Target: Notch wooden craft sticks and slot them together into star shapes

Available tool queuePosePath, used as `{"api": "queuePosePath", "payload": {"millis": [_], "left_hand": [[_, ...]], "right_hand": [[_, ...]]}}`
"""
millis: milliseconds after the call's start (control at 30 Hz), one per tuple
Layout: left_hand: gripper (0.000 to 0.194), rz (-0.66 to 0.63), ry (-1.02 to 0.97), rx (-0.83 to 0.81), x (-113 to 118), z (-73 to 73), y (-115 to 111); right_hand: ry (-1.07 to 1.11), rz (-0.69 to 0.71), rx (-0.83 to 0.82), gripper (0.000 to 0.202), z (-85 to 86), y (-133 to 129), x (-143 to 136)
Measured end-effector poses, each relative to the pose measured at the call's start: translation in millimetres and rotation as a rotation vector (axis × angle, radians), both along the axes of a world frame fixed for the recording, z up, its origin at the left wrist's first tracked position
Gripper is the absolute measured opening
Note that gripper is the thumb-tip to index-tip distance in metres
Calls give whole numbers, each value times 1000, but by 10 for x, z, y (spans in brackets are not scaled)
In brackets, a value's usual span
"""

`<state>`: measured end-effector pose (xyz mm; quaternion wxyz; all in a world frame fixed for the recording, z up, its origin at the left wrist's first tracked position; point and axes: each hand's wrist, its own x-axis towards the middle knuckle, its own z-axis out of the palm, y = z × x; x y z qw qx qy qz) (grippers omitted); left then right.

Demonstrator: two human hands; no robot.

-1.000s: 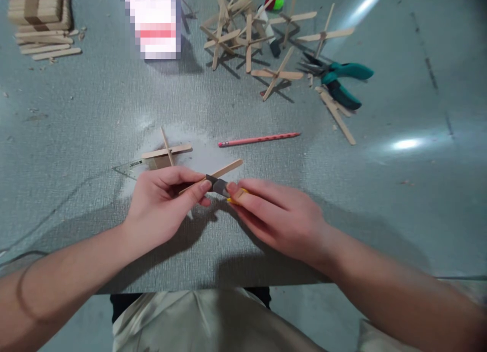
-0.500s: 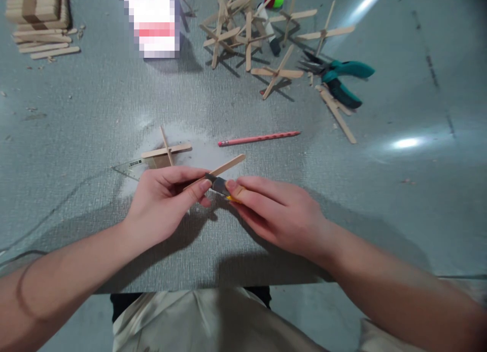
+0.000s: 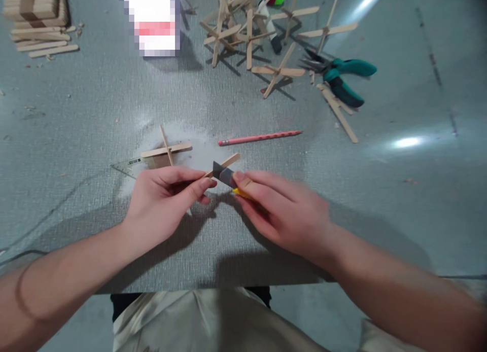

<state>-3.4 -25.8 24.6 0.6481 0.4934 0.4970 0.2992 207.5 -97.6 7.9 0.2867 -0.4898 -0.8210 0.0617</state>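
My left hand [image 3: 167,200] pinches a wooden craft stick [image 3: 232,160], whose free end points up and to the right. In my right hand [image 3: 283,205] is a yellow-handled utility knife [image 3: 225,176], its dark blade lying across the stick just beyond my left fingertips. Behind my left hand, two crossed sticks [image 3: 182,147] rest on a brown piece and a clear triangular ruler [image 3: 124,168]. A pink pencil [image 3: 261,138] lies beyond the knife.
Several crossed-stick pieces [image 3: 249,40] stand at the back, beside a glue tube [image 3: 271,30]. Teal-handled pliers [image 3: 348,68] lie to their right, near loose sticks [image 3: 338,113]. Stacked sticks [image 3: 41,9] sit at the far left. A blurred white object [image 3: 158,17] stands between.
My right hand and the knife have moved slightly right, away from my left thumb. The blade now shows more of its side, and the stick's free end has shifted a little left.
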Motion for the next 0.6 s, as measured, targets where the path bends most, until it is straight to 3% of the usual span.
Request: {"api": "queuePosePath", "payload": {"millis": [233, 600], "left_hand": [[17, -34, 4, 28, -20, -54, -6], [17, -79, 62, 58, -4, -45, -30]], "right_hand": [[-31, 0, 42, 46, 41, -19, 61], [-173, 46, 50, 39, 67, -31, 136]]}}
